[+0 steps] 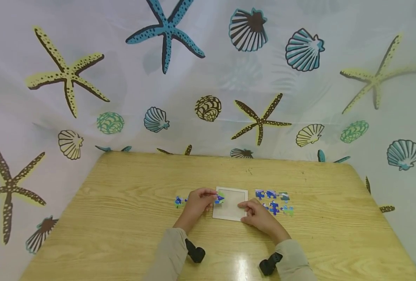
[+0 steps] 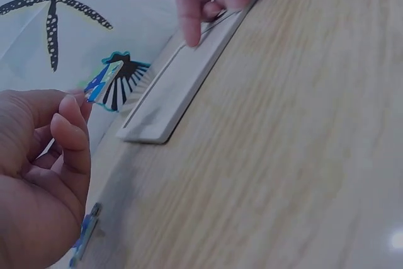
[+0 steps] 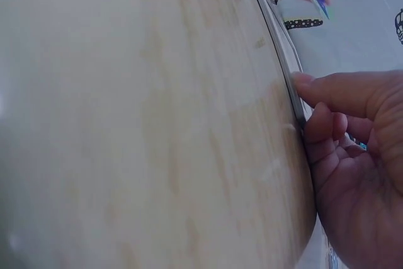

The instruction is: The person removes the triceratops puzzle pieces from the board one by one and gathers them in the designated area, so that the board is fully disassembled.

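A small jigsaw piece (image 1: 220, 198), blue and green, is pinched between the thumb and fingertips of my left hand (image 1: 199, 203). It is held above the left rim of a shallow white puzzle tray (image 1: 229, 208), and the left wrist view shows the piece (image 2: 104, 83) tilted on edge, clear of the tray. My right hand (image 1: 260, 216) grips the tray's right side near the front corner, thumb at the outer edge and index finger reaching over the border. In the right wrist view its thumb (image 3: 305, 83) meets the tray's edge. The tray's inside shows plain, with no pieces lying in it.
Several loose jigsaw pieces (image 1: 273, 207) lie right of the tray, partly behind my right hand. More pieces (image 1: 179, 201) lie left, beside my left hand. The wooden table (image 1: 130, 218) backs onto a shell-and-starfish patterned curtain (image 1: 179, 93).
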Demonstrator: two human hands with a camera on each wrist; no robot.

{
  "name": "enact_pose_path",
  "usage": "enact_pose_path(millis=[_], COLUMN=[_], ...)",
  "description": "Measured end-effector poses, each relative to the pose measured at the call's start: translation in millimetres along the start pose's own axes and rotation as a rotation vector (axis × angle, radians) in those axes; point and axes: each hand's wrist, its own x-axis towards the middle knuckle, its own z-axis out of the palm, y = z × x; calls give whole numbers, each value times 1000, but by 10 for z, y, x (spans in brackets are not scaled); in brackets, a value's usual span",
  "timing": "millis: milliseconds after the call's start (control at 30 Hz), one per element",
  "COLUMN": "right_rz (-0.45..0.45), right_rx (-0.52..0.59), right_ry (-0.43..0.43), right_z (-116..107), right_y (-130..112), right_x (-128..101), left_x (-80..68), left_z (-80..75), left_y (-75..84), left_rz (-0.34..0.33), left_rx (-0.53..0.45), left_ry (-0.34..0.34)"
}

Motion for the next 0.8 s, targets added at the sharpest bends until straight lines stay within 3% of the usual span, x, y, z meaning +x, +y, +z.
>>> enact_pose_path(millis=[167,300,433,567,800], right_rz=[-7,-22,-19,-17,-17], right_rx=[28,52,42,43,57], right_ry=[-16,-41,-44,-37,-33], right_z=[-18,-44,-66,-61,-57], right_y=[-28,-200,-339,-321,-319], right_x=[-20,-93,-143,-135,-135], left_x=[33,31,28,42,59], left_z=[-205,-271,-266,-237,-199], left_y=[52,48,12,-23,-28], left_rz=[12,21,40,76,96], left_rx=[96,204,300,379,428], left_ry=[82,112,131,153,186])
